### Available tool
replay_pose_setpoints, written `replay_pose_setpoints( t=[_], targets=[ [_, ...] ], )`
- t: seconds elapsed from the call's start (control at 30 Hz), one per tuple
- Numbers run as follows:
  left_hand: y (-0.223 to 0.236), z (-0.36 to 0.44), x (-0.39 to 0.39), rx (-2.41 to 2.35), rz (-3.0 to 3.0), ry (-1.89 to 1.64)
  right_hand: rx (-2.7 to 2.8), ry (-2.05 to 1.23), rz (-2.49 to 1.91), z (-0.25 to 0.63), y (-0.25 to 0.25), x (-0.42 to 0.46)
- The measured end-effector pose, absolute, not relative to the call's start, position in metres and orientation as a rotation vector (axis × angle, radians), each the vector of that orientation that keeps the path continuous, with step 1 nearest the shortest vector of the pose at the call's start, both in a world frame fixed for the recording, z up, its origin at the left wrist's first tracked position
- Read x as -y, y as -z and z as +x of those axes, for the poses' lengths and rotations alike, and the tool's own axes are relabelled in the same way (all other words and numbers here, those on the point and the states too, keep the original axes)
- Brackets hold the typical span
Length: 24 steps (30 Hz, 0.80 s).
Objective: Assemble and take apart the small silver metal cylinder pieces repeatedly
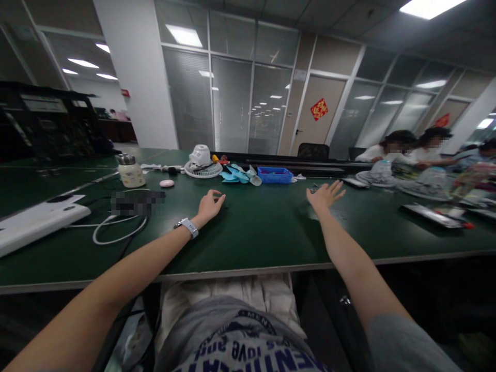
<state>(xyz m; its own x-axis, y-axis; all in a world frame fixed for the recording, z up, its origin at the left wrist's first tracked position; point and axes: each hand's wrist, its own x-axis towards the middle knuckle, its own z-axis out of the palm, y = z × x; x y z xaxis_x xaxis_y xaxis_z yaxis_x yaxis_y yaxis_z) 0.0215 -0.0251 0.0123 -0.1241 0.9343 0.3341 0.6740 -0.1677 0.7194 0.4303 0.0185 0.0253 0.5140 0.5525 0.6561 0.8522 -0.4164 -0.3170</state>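
Head cam: I see L hand (210, 206) half-curled, nearest lt-blue plastic fan blades (235, 174), R hand (324, 198) spread nr blue rectangular plastic bin (276, 179), no grasp underway; any grip needs fingers closed.

On the surface (267, 227), to your left, lies the cable (120, 240), and the jar (132, 171) stands behind it. Farther right is the fan (203, 164); the fan blades (235, 174) lie just beside it, on its right. Then comes the basket (275, 175). The door (321, 113) is behind the surface.
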Motion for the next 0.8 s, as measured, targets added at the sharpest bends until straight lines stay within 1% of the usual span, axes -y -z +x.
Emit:
replay_pose_setpoints(
  t=[0.07,0.13,0.3,0.37,0.43,0.57,0.73,0.8],
  targets=[
    [-0.011,0.021,0.022,-1.831,1.810,-1.221,1.235,0.685,-1.948,0.405,-0.036,-0.011],
    [-0.010,0.020,0.019,-1.868,1.774,-1.243,1.456,0.657,-1.735,0.369,-0.044,-0.003],
    [-0.008,0.018,0.017,-1.921,1.709,-1.270,2.262,0.276,-1.118,0.262,-0.031,0.017],
    [-0.008,0.019,0.017,-1.926,1.702,-1.280,2.458,0.182,-0.938,0.229,-0.020,0.021],
    [-0.008,0.019,0.016,-1.924,1.698,-1.294,2.530,0.149,-0.879,0.207,-0.011,0.021],
    [-0.006,0.020,0.015,-1.912,1.702,-1.299,2.511,0.118,-0.921,0.188,-0.004,0.015],
    [-0.006,0.020,0.015,-1.908,1.702,-1.286,2.420,0.030,-0.932,0.187,-0.003,0.015],
    [-0.008,0.020,0.017,-1.906,1.696,-1.286,2.386,0.057,-0.945,0.197,-0.009,0.015]
  ],
)
